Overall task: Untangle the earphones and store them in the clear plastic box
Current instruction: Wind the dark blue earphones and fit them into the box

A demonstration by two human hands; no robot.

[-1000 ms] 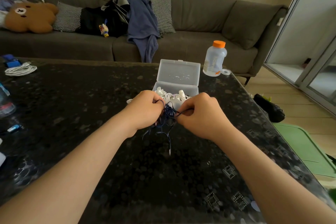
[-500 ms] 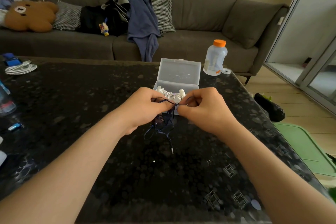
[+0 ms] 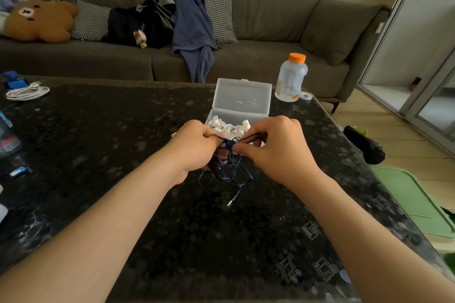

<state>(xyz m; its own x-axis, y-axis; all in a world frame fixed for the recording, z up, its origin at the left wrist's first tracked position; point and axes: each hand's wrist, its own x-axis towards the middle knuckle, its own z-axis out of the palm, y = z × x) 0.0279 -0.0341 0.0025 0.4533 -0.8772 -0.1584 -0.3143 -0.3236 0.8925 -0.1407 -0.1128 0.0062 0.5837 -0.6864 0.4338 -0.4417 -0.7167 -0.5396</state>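
A tangle of dark blue earphones (image 3: pixel 227 165) hangs between my hands above the black table (image 3: pixel 123 142). My left hand (image 3: pixel 194 145) pinches the knot from the left, and my right hand (image 3: pixel 278 145) pinches a strand from the right. Loops of cord droop below, and the metal jack plug (image 3: pixel 230 202) lies on the table. Just behind my hands stands the clear plastic box (image 3: pixel 242 98) with its lid raised. White earphones (image 3: pixel 227 126) lie inside it.
A plastic bottle with an orange cap (image 3: pixel 291 77) stands at the table's far right edge. A coiled white cable (image 3: pixel 27 92) lies at the far left. A grey sofa (image 3: pixel 270 32) with cushions and clothes runs behind the table.
My hands have drawn slightly apart, stretching a strand of the blue cord between them. The hanging loops have shifted a little.
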